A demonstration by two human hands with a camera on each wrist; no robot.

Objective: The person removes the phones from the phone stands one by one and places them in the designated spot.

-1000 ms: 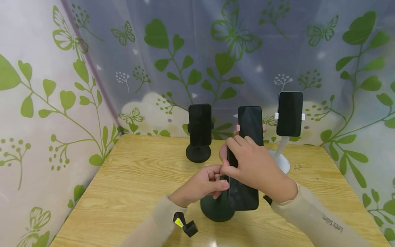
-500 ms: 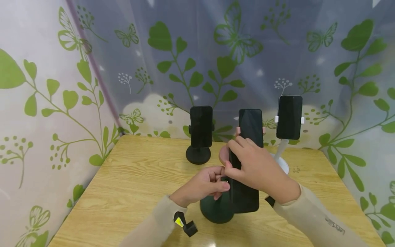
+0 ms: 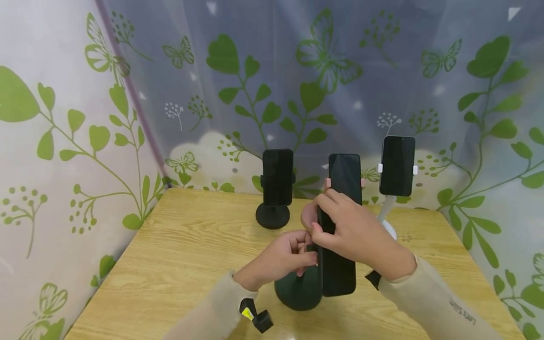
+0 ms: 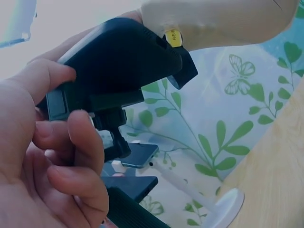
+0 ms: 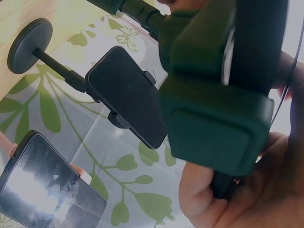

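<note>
A black phone [image 3: 337, 271] stands nearly upright at a dark green phone stand, whose round base [image 3: 299, 293] sits on the table. From above, my right hand [image 3: 352, 226] grips this phone, fingers over its upper part and thumb at its left side. My left hand [image 3: 284, 257] pinches the stand's green clamp [image 4: 58, 102] at the phone's left edge, with thumb and curled fingers around it. In the right wrist view the green clamp [image 5: 213, 128] is close up beside the phone's edge. The stand's neck is partly hidden by my left hand.
Behind stand a black phone stand [image 3: 272, 217] with a phone [image 3: 277, 177], a pink stand [image 3: 309, 217] with a phone [image 3: 345, 170], and a white stand [image 3: 389, 230] with a phone [image 3: 397, 165]. A patterned curtain [image 3: 238, 108] borders the wooden table [image 3: 178, 245].
The head view has tilted a little, so the scene sits lower. The phone in my right hand looks slightly narrower, as if turned a little. Both hands keep their hold.
</note>
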